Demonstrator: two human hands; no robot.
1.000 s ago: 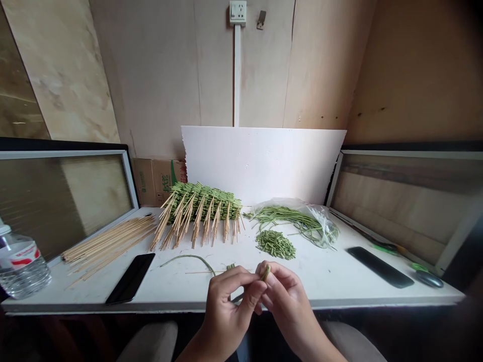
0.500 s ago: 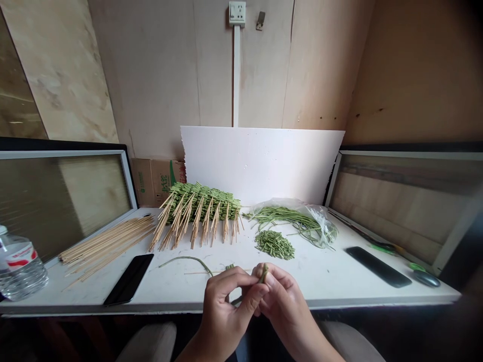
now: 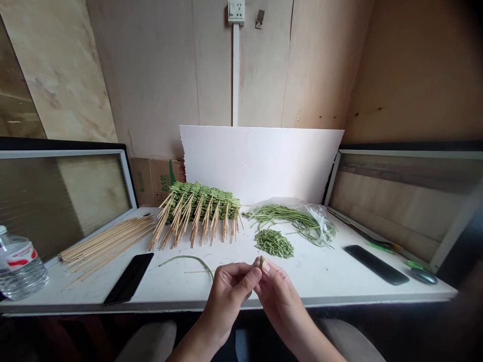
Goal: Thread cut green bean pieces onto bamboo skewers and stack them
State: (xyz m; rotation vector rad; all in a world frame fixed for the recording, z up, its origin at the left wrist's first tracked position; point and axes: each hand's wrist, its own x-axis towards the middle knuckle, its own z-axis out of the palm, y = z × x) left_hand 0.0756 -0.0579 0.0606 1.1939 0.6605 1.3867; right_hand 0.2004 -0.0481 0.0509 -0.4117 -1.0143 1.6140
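My left hand (image 3: 233, 289) and my right hand (image 3: 278, 289) meet at the table's front edge, thumbs and forefingers pinched together. Between their fingertips a short piece of green bean (image 3: 261, 261) pokes up; the rest of it is hidden by the fingers. Just left of my left hand, a long curved green bean (image 3: 190, 258) lies on the table. Close to it is a thin wooden skewer (image 3: 192, 272), its right end out of sight behind the hand. Beyond my right hand sits a heap of cut bean pieces (image 3: 274, 243).
A stack of bean-loaded skewers (image 3: 204, 198) stands at the back, with bare skewers (image 3: 109, 241) to its left. Whole beans lie in a clear plastic bag (image 3: 320, 218). A black phone (image 3: 129, 279), a water bottle (image 3: 20, 264), a dark flat slab (image 3: 376, 265) and a mouse (image 3: 424, 275) flank the work.
Both hands have shifted slightly, and less of the bean shows above the fingertips. The green pieces seen behind my left hand are now hidden.
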